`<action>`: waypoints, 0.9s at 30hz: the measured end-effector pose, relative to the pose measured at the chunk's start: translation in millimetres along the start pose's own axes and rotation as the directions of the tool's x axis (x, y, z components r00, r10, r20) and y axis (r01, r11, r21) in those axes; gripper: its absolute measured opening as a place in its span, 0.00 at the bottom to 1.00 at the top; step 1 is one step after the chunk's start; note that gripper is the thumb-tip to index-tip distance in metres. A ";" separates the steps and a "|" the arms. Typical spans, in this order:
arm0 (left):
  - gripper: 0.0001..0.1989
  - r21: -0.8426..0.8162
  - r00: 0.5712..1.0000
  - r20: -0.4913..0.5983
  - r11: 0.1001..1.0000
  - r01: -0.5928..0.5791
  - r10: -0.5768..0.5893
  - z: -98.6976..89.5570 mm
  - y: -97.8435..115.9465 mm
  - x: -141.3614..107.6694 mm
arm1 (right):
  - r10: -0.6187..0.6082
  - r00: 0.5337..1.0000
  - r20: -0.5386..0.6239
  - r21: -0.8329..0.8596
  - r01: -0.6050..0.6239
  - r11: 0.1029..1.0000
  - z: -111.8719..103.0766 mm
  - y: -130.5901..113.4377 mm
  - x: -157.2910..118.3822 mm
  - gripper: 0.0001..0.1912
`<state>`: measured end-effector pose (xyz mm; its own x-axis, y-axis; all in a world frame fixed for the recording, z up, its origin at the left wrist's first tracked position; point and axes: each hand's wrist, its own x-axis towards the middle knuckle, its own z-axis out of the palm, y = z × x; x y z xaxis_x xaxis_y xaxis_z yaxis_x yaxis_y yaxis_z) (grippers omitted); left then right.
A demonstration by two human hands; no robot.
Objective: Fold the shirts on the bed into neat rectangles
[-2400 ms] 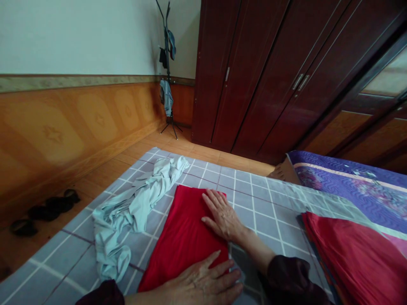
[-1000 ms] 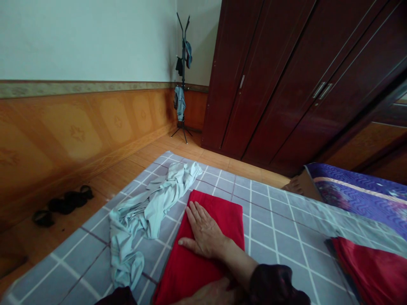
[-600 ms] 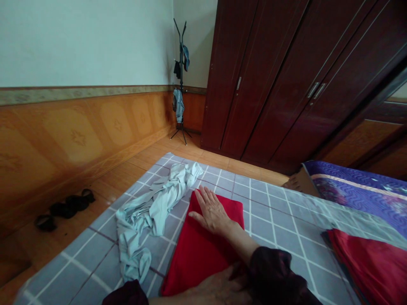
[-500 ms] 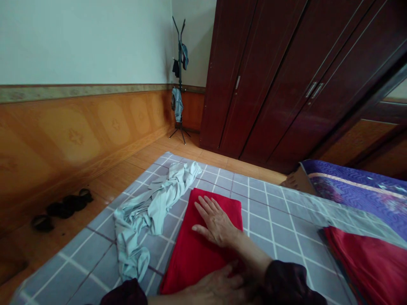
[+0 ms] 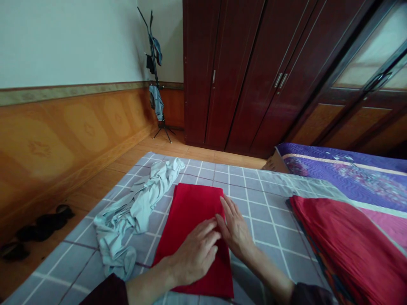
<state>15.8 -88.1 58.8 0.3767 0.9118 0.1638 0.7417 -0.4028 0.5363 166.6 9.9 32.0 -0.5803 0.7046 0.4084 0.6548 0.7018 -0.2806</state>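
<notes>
A folded red cloth lies flat as a long rectangle on the checked bed sheet. Across its middle rests my left hand, fingers loosely bent and pointing toward the right edge. My right hand lies along that right edge, fingers stretched out and thumb over the red fabric. The two hands nearly meet at the fingertips. Neither lifts the cloth. Left of it is a crumpled pale grey-green garment, touched by no hand.
A stack of folded cloths with red on top lies at the right. Beyond are a purple bedcover, a dark red wardrobe and a coat stand. Dark shoes sit on the floor at left.
The view has turned to the right. My right hand has slid from the cloth's upper middle to its right edge. My left hand has moved forward from the near end to the middle.
</notes>
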 end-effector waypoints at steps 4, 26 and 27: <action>0.25 0.246 0.997 -0.042 0.967 0.069 -0.061 17.6 -15.9 0.9 | -0.197 0.976 0.095 0.028 0.195 0.980 -5.8 -16.6 -70.2 0.35; 0.32 0.307 0.963 0.268 0.948 -0.078 -0.008 9.2 -39.6 79.4 | -0.249 0.948 0.197 0.055 0.243 0.968 7.2 -5.3 -108.8 0.48; 0.31 0.335 0.974 0.224 0.941 -0.041 -0.038 6.8 -55.0 80.9 | -0.244 0.949 0.200 0.055 0.238 0.970 6.6 -5.4 -108.2 0.48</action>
<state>9.2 7.3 36.9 0.4632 0.8850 -0.0466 0.8688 -0.4431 0.2211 222.6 -69.4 -16.4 -0.8073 0.5183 0.2822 0.4703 0.8539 -0.2227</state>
